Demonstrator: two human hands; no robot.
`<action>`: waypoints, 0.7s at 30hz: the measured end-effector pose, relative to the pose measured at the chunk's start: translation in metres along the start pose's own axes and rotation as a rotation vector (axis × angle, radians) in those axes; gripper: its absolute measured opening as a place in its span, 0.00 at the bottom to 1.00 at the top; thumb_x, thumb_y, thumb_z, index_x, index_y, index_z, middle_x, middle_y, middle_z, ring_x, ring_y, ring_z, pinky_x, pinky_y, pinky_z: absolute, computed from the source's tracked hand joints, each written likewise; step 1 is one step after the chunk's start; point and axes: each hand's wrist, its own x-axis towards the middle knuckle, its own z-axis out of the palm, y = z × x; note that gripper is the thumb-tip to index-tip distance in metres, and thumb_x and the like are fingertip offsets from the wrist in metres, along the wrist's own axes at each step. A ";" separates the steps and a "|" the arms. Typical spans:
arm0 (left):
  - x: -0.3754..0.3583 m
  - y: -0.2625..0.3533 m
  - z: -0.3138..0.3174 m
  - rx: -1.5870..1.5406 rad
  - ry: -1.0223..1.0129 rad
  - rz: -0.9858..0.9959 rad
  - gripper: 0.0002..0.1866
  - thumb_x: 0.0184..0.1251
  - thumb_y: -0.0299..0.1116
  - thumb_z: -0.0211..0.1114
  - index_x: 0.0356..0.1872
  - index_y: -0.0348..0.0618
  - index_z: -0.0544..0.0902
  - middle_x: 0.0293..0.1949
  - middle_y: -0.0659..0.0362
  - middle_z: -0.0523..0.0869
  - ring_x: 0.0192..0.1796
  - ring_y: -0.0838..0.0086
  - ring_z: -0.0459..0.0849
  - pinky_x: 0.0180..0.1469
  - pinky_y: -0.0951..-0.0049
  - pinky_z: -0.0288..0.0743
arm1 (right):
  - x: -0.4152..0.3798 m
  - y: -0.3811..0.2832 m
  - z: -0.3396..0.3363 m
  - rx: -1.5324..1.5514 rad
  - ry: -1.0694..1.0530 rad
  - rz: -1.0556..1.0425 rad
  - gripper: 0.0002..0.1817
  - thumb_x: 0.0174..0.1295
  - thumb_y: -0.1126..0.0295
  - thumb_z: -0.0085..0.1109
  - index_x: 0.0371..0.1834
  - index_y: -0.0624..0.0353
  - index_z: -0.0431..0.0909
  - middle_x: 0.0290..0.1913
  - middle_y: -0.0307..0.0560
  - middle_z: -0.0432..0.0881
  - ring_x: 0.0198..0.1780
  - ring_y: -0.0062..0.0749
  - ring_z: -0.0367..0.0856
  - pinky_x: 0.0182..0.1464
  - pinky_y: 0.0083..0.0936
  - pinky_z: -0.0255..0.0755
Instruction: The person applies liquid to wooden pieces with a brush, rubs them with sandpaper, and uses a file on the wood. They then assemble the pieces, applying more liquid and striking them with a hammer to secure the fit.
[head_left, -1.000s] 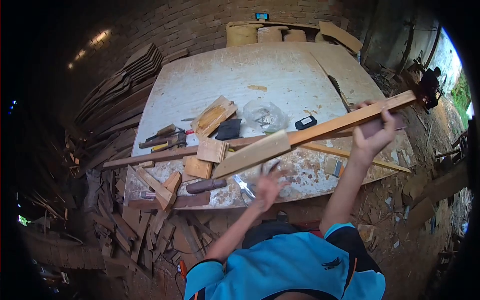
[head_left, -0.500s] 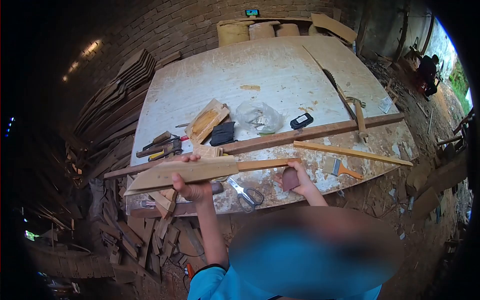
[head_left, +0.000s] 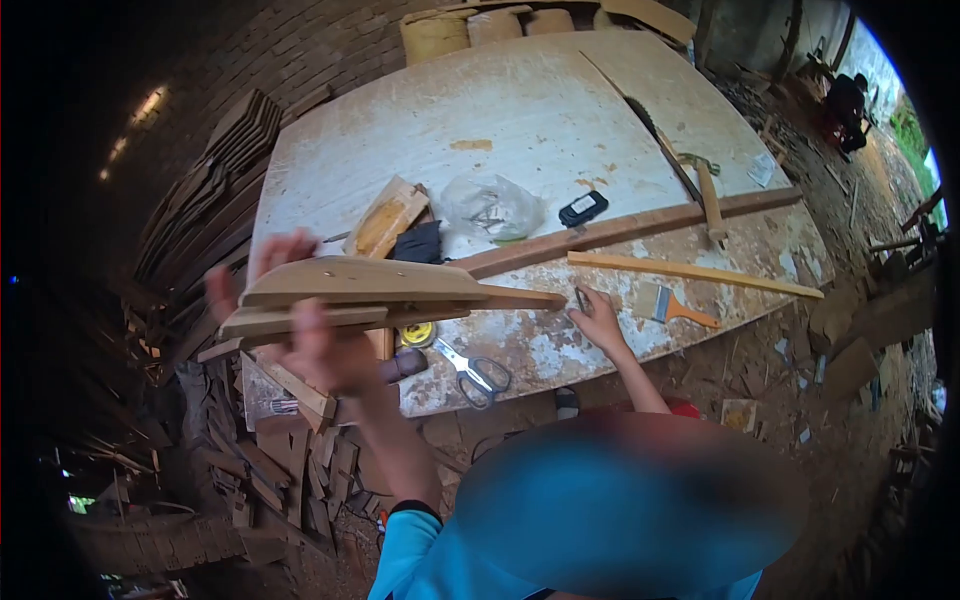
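With twelve o'clock at the far side of the worktable (head_left: 360,150), your left hand (head_left: 335,360) holds the blade-shaped wooden piece (head_left: 370,282) above the table's near-left part. Compared with half a second ago, you have rolled the piece: its broad face showed then, and now it is foreshortened, with the layered edges turned into view. Its long axis runs nearly level, the slim handle pointing to three o'clock and the wide, tapered end to between eight and nine. Your left hand, blurred, is partly closed around the wide end, thumb on the near side and fingers beyond the far edge. Your right hand (head_left: 597,322) is just off the handle's tip, fingers loosely curled on a thin dark piece (head_left: 582,298) seen edge-on; whether it touches the handle you cannot tell. The tape measure (head_left: 418,333), hidden before, now shows at four o'clock from the wooden piece, with the scissors (head_left: 478,378) beyond it toward five. The paintbrush (head_left: 680,307) lies at three o'clock from your right hand, and the clear plastic bag (head_left: 490,208) at two from the wooden piece.
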 end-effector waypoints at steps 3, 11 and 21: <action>0.025 0.023 -0.016 -0.075 -0.087 0.041 0.23 0.63 0.33 0.53 0.58 0.39 0.63 0.40 0.49 0.77 0.39 0.64 0.79 0.45 0.61 0.74 | 0.005 0.003 0.001 0.243 -0.017 0.073 0.32 0.49 0.70 0.58 0.62 0.60 0.65 0.53 0.60 0.74 0.53 0.49 0.75 0.57 0.31 0.66; 0.022 0.006 -0.026 -0.036 -0.220 -0.099 0.16 0.69 0.40 0.45 0.27 0.40 0.71 0.24 0.56 0.71 0.29 0.68 0.73 0.38 0.67 0.71 | 0.015 -0.033 -0.027 0.079 -0.089 -0.245 0.23 0.61 0.75 0.42 0.63 0.59 0.64 0.56 0.61 0.73 0.57 0.51 0.72 0.57 0.37 0.66; 0.049 0.043 -0.003 -0.191 -0.539 -0.022 0.24 0.72 0.48 0.39 0.16 0.48 0.63 0.18 0.63 0.62 0.22 0.76 0.61 0.29 0.73 0.59 | -0.005 -0.026 0.014 -0.088 -0.351 -0.256 0.31 0.50 0.79 0.49 0.63 0.63 0.63 0.60 0.60 0.69 0.59 0.51 0.70 0.61 0.34 0.63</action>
